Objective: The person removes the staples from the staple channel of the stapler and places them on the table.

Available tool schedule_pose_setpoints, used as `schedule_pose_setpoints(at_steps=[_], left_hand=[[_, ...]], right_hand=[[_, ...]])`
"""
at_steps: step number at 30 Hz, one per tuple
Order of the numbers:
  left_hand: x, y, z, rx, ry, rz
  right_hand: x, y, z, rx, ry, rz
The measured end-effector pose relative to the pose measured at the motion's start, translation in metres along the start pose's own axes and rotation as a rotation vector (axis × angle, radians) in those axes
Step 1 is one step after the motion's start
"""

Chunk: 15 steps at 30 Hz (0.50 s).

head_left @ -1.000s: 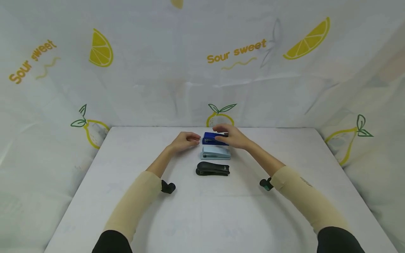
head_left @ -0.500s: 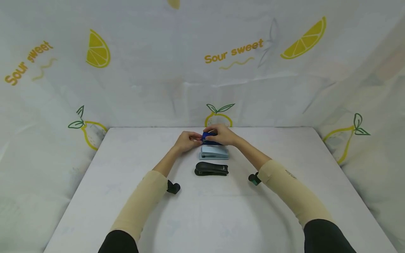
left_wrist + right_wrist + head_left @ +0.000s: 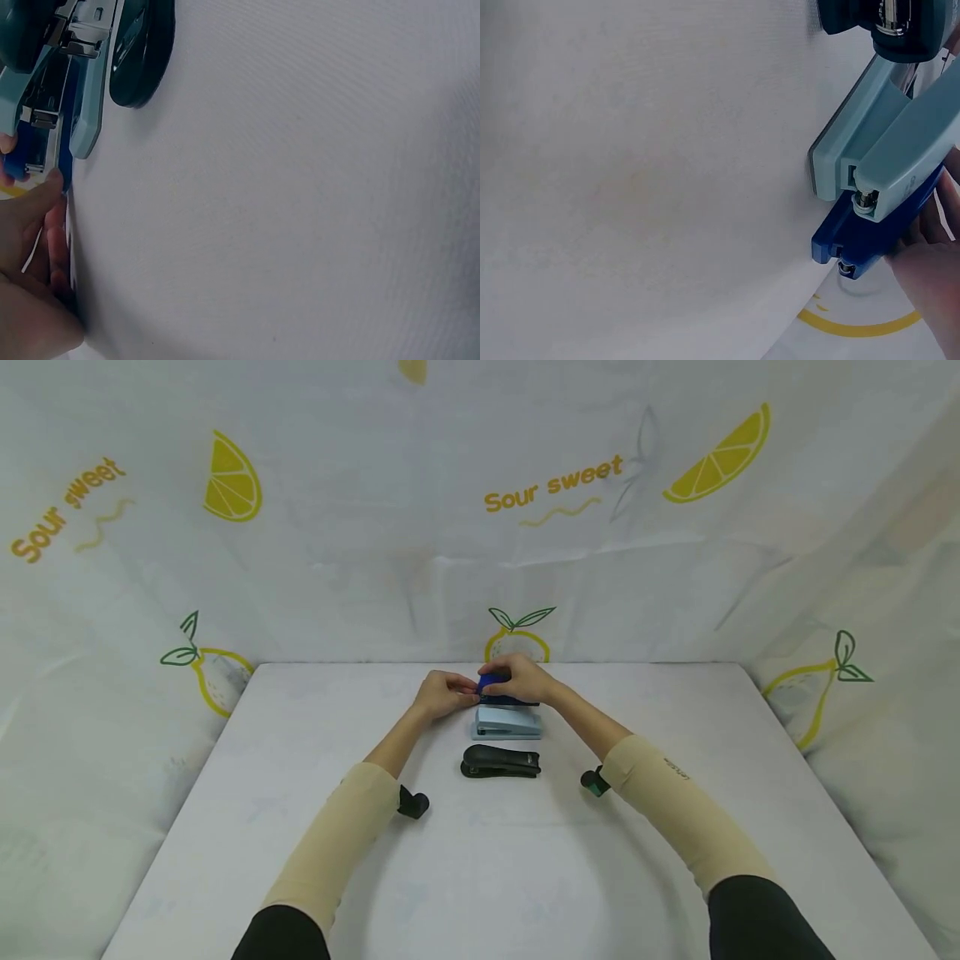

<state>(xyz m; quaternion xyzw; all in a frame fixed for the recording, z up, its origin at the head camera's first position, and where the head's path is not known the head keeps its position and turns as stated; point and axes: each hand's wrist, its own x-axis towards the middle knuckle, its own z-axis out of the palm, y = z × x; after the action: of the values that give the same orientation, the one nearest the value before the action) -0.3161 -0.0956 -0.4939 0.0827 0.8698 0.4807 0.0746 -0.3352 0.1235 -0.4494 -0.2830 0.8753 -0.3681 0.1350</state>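
Note:
Three staplers lie in a column on the white table in the head view. The farthest is a blue stapler [image 3: 493, 680], its nose pointing left. My right hand [image 3: 523, 680] grips its top from above, thumb on the near side and fingers over the far side, covering much of it. At its front end, my left hand [image 3: 444, 695] pinches the tip of the base; the thumb shows there in the left wrist view. Nearer lies a light blue stapler [image 3: 507, 722], then a black stapler [image 3: 501, 761], neither touched. The right wrist view shows the rear of the blue stapler [image 3: 870, 238].
The white table [image 3: 480, 860] ends just behind the blue stapler. A white curtain [image 3: 360, 527] printed with lemons hangs behind and along both sides. A small black device sits at each wrist over the beige sleeves.
My right hand has moved left along the blue stapler and closed its grip on the top. My left hand has moved slightly right onto the front end. The other staplers stay put.

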Motion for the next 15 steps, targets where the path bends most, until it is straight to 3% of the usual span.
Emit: schedule_pose_setpoints(at_steps=[15], left_hand=[[-0.0054,0.0046,-0.0057,-0.002,-0.023,-0.008]], right_hand=[[-0.0011,0.0015,-0.003,0.033,-0.006,0.054]])
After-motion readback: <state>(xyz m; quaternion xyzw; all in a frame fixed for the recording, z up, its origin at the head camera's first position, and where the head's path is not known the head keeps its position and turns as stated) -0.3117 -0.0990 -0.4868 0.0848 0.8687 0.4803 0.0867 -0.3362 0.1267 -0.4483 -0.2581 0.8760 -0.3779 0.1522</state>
